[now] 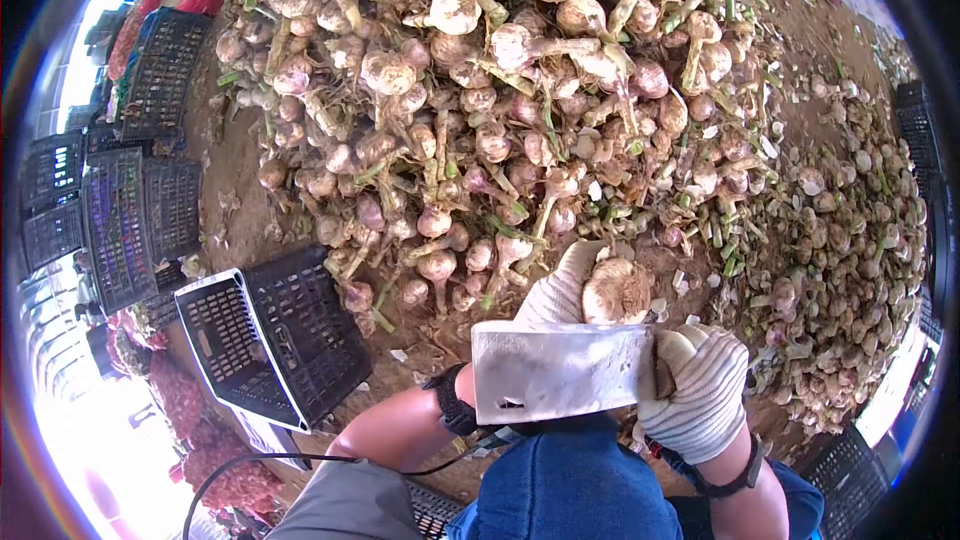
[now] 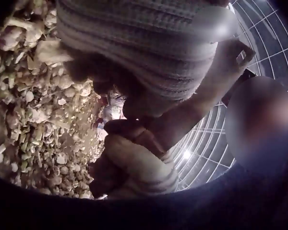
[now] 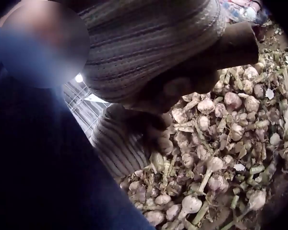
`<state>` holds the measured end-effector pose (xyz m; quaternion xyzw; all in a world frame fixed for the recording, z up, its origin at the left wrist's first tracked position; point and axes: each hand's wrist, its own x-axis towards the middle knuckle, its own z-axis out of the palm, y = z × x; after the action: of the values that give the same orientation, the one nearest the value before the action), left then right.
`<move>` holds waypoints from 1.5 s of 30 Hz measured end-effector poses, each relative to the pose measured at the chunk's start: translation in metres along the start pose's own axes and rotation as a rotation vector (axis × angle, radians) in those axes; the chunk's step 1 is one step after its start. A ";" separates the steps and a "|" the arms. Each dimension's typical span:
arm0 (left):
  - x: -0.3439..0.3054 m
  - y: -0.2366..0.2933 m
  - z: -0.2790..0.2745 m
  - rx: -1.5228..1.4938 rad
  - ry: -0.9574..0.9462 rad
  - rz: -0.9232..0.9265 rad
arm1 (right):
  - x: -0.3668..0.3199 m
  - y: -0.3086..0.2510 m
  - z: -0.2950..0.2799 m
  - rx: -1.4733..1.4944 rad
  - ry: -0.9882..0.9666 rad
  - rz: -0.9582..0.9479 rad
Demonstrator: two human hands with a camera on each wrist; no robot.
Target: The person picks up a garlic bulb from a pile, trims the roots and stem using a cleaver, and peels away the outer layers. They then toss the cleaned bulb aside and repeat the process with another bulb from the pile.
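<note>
A cleaver (image 1: 560, 370) with a broad grey blade lies across the middle of the head view, its handle gripped by my gloved right hand (image 1: 703, 390). Just beyond the blade, my gloved left hand (image 1: 556, 292) holds a garlic bulb (image 1: 617, 292), root side showing; the blade hides part of that hand. In the left wrist view, the left glove (image 2: 139, 48) fills the top, with the blade (image 2: 201, 105) and right glove (image 2: 139, 165) below. The right wrist view shows the right glove (image 3: 153, 52) around the handle (image 3: 237, 45), and the left glove (image 3: 120, 141) in shadow.
A large heap of garlic with stems (image 1: 480, 130) spreads ahead. Smaller bulbs and trimmings (image 1: 850, 270) lie to the right. A black crate with a white rim (image 1: 305, 330) stands at the left, with stacked crates (image 1: 120, 220) farther out. A cable (image 1: 230, 462) runs near my knee.
</note>
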<state>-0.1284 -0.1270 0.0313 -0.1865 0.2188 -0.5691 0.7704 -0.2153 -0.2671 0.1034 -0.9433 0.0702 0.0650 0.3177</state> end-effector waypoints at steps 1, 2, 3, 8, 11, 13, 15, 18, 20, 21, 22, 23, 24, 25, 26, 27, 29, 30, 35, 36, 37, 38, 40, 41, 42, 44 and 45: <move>0.005 0.000 0.000 -0.254 -0.028 -0.111 | 0.002 -0.003 0.000 0.015 0.018 -0.020; 0.006 -0.001 0.004 -0.208 -0.007 -0.092 | 0.002 -0.005 0.000 0.029 0.036 -0.040; 0.006 -0.002 0.007 -0.161 0.014 -0.073 | 0.001 -0.002 0.004 0.037 0.069 -0.060; -0.009 -0.003 0.023 1.639 0.217 0.416 | -0.007 0.003 0.021 0.652 0.231 0.332; -0.004 -0.006 0.020 1.631 0.164 0.325 | 0.005 0.009 0.008 0.876 0.115 0.410; -0.004 -0.002 0.018 1.628 0.159 0.215 | 0.016 0.010 0.003 1.001 0.019 0.419; -0.006 -0.001 0.017 1.512 0.210 0.153 | 0.021 0.014 0.002 1.063 -0.069 0.348; -0.005 0.009 0.021 1.308 0.245 -0.055 | 0.022 0.018 0.000 0.830 -0.096 0.259; -0.006 0.010 0.027 1.174 0.284 -0.060 | 0.013 0.031 0.021 0.665 0.100 0.249; -0.007 0.009 0.025 1.173 0.303 -0.027 | 0.013 0.032 0.028 0.781 0.203 0.259; -0.007 0.009 0.022 1.171 0.319 0.004 | 0.013 0.030 0.031 0.893 0.310 0.269; -0.005 0.012 0.020 1.137 0.294 0.029 | 0.014 0.024 0.026 1.105 0.278 0.579; -0.005 0.014 0.020 1.267 0.316 0.000 | 0.015 0.042 0.043 1.027 0.438 0.479; -0.003 0.016 0.023 1.398 0.341 -0.022 | 0.014 0.044 0.036 1.060 0.429 0.593; 0.000 0.019 0.029 1.532 0.365 -0.044 | 0.021 0.037 0.025 1.091 0.421 0.703; 0.000 0.020 0.030 1.555 0.386 -0.055 | 0.019 0.054 0.038 0.953 0.500 0.673; 0.001 0.020 0.029 1.491 0.426 -0.059 | 0.009 0.053 0.031 0.637 0.375 0.515; 0.002 0.021 0.024 1.258 0.418 -0.082 | 0.003 0.049 0.025 0.522 0.322 0.406; 0.002 0.022 -0.012 -0.094 0.175 -0.174 | -0.009 0.022 0.003 -0.049 0.041 -0.086; 0.002 0.019 -0.010 -0.099 0.156 -0.187 | -0.007 0.020 0.003 0.005 0.028 -0.075; 0.003 0.017 -0.010 -0.103 0.137 -0.198 | -0.006 0.018 0.002 0.059 0.014 -0.065; 0.004 0.015 -0.006 -0.109 0.120 -0.208 | -0.007 0.018 0.001 0.046 0.004 -0.075; 0.005 0.008 0.010 -0.138 0.160 -0.173 | -0.007 0.018 -0.001 0.018 -0.008 -0.096; 0.006 0.006 0.018 -0.122 0.162 -0.194 | -0.007 0.017 -0.004 0.026 -0.059 -0.067; 0.006 0.004 0.022 -0.108 0.176 -0.203 | -0.006 0.014 -0.004 0.000 -0.011 -0.118; 0.006 0.000 0.027 -0.083 0.217 -0.210 | -0.001 0.011 -0.004 -0.054 0.091 -0.226; 0.005 -0.002 0.027 -0.076 0.248 -0.210 | -0.001 0.010 -0.011 0.005 -0.060 -0.155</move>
<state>-0.1140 -0.1315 0.0548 -0.1655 0.3128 -0.6565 0.6662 -0.2170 -0.2812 0.1062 -0.9428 -0.0126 0.0682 0.3261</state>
